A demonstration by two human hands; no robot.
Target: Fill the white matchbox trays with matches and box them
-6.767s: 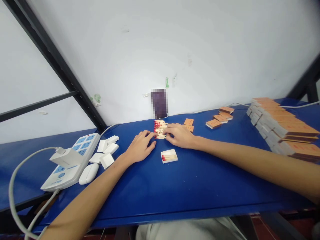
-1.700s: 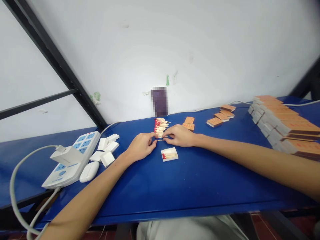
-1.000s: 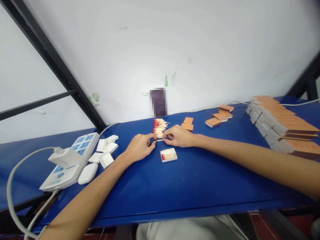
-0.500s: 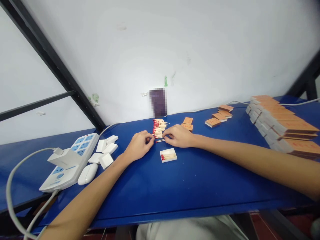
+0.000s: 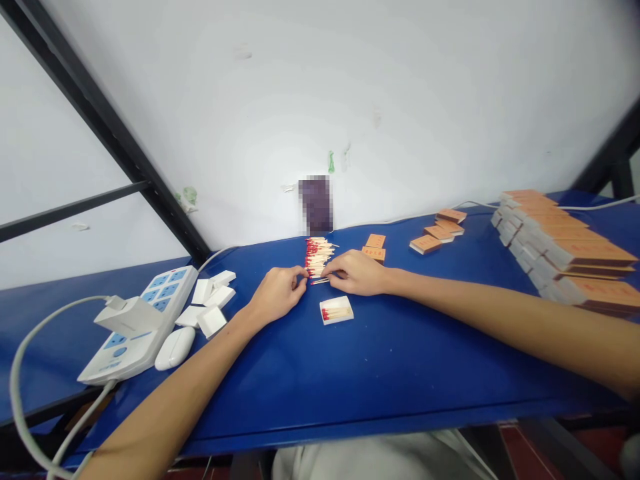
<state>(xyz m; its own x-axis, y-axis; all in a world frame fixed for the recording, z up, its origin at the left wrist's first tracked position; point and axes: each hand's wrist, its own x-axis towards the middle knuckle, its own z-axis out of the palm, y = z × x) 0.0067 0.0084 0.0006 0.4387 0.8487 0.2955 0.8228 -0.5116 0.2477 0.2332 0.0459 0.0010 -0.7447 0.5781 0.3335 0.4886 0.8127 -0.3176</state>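
A pile of red-headed wooden matches [image 5: 317, 253] lies near the wall, heads toward the left. At the head end, my left hand [image 5: 278, 291] is closed in a pinch, its thumb and index fingertips on the nearest matches. My right hand [image 5: 358, 272] has curled fingers at the other end of the same matches, closed on their plain ends; the fingertips partly hide them. Just below the hands sits a white matchbox tray [image 5: 345, 321] with several matches inside. One or two loose matches [image 5: 320, 281] lie between the hands and the tray.
White empty trays [image 5: 204, 291], an earbud case [image 5: 175, 348] and a power strip [image 5: 175, 277] with a charger stand at left. Orange matchbox sleeves [image 5: 374, 253] lie behind my right hand, with more boxes [image 5: 426, 245] beyond. A tall matchbox stack [image 5: 575, 250] is at right.
My right fingertips have shifted slightly left along the matches. The left hand has barely moved, its fingertips still at the match heads. The tray stays in place.
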